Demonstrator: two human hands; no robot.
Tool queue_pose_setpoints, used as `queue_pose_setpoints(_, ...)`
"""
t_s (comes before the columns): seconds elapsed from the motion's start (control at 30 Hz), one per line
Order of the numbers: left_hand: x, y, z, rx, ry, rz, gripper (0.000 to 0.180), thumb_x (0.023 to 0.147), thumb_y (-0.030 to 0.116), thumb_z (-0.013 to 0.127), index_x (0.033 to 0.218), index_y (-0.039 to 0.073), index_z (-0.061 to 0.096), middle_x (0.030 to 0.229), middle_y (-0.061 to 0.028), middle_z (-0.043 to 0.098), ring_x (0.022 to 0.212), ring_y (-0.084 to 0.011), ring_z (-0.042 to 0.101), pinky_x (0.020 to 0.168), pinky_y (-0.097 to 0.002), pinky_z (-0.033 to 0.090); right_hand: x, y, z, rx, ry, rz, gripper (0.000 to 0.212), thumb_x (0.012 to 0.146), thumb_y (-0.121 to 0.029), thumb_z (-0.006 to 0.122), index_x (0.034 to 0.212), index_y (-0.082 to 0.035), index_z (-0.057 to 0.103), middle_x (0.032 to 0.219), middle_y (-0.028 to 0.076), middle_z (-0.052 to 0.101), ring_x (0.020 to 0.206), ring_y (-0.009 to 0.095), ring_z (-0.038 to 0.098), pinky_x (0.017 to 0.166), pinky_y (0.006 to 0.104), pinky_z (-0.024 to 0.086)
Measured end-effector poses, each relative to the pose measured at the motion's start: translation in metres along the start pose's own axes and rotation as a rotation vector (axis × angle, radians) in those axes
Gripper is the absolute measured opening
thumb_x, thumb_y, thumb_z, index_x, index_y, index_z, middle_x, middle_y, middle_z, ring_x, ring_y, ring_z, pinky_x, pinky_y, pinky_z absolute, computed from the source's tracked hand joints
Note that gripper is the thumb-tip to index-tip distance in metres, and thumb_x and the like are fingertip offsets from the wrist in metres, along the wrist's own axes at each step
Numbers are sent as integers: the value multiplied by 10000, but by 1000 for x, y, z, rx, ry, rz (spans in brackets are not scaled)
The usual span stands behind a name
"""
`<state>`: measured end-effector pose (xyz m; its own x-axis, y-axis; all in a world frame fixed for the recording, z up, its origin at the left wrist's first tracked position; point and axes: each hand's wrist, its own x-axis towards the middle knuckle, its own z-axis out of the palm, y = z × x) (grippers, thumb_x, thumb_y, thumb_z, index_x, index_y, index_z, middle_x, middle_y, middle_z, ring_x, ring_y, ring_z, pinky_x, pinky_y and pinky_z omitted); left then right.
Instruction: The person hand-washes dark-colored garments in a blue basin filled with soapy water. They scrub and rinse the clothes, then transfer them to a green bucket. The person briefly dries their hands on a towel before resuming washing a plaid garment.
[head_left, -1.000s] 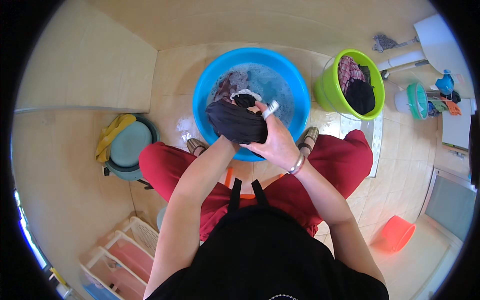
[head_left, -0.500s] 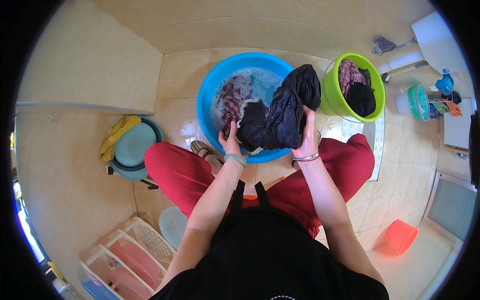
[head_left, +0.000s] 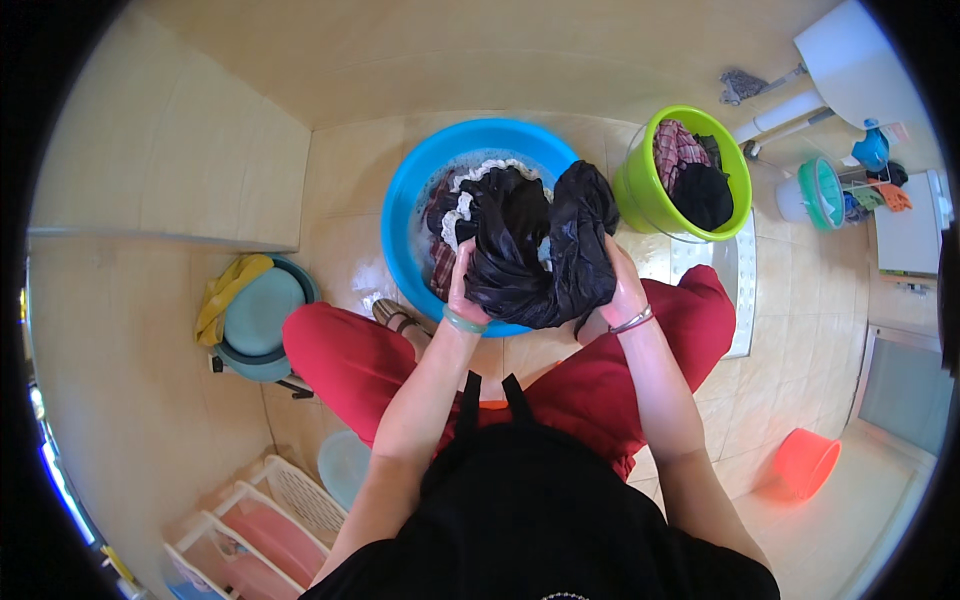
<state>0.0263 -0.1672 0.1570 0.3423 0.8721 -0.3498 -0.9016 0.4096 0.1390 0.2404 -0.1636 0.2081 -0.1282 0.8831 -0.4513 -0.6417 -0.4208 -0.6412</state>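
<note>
A wet black garment [head_left: 530, 250] with a white ruffled trim hangs between my two hands, over the near part of a blue basin [head_left: 400, 180]. My left hand [head_left: 465, 285] grips its left side, fingers partly hidden behind the cloth. On its other side my right hand [head_left: 624, 285] is closed round a thick, bunched fold. Below the garment, the basin holds sudsy water and a dark red plaid cloth [head_left: 441, 268], partly covered by the black fabric.
Right of the basin stands a green bucket [head_left: 637, 190] of clothes. To the left are stacked basins [head_left: 262, 315] with a yellow cloth [head_left: 225, 295]. A white rack [head_left: 300, 500] is at lower left, an orange-red bucket [head_left: 806, 465] at lower right.
The black garment has been drawn nearer and gathered between my hands, and more of its white ruffled trim now shows. My right hand has lowered slightly.
</note>
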Motion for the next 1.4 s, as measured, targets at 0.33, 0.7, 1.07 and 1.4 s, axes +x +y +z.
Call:
queue_pose_setpoints(0.33, 24, -11, 128, 583, 203, -252, 426, 856, 252, 626, 1209, 25, 556, 1120, -105, 647, 1001, -230, 634, 923, -353, 496, 5, -43, 13, -469, 50, -379, 734, 855, -273, 703, 1412, 2, 313, 1341, 118, 481, 1214, 185, 465, 1044, 314, 351)
queue_pose_setpoints(0.7, 204, -152, 207, 653, -152, -423, 450, 831, 312, 642, 1183, 40, 577, 1109, -91, 657, 995, -224, 636, 933, -358, 490, 52, -201, -127, -250, 263, -561, 557, 833, -148, 700, 1294, 37, 447, 1163, 116, 609, 1029, 186, 600, 909, 297, 468)
queue_pose_setpoints(1.07, 310, -226, 158, 688, -94, -593, 436, 781, 263, 704, 1150, 52, 607, 1073, -112, 672, 948, -272, 651, 906, -392, 510, 99, -206, -232, -344, 530, -664, 673, 763, -185, 776, 1304, 26, 436, 1206, 135, 582, 1072, 210, 580, 953, 313, 446)
queue_pose_setpoints(1.4, 292, -227, 144, 1891, -434, 642, 903, 817, 385, 687, 1493, 95, 164, 1534, -242, 94, 1406, -414, 148, 1133, -461, 202, 96, -164, -244, -1351, 904, -642, 1112, 635, -530, 802, 1459, -50, 231, 1490, 302, 188, 1381, 437, 217, 1112, 480, 252)
